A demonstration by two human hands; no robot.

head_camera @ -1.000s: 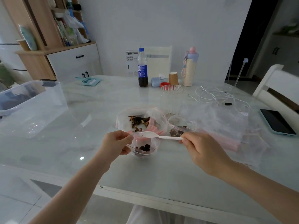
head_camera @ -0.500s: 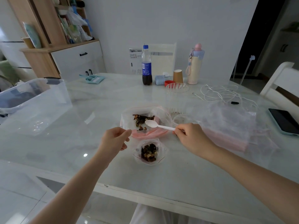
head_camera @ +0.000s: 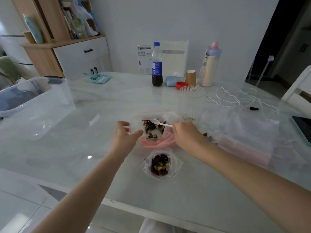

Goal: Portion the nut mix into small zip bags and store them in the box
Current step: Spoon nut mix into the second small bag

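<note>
Two hands work over the big bag of nut mix (head_camera: 152,127) mid-tabletop (head_camera: 101,115): the left hand (head_camera: 125,137) grips its near-left edge, fingers curled round the plastic, and the right hand (head_camera: 186,134) pinches a white spoon (head_camera: 159,122) above the nuts. A filled small zip bag (head_camera: 160,163) lies nearer, the clear box (head_camera: 36,105) far left.

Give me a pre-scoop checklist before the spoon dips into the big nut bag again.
1. White plastic spoon pinched in right hand: ok.
2. Spoon bowl over the nut mix in the large zip bag: ok.
3. Left hand holding the large bag's mouth open: ok.
4. Small zip bag mouth open: cannot tell.
5. Small bag steadied by a hand: not ok.
6. Clear storage box open: ok.
</note>
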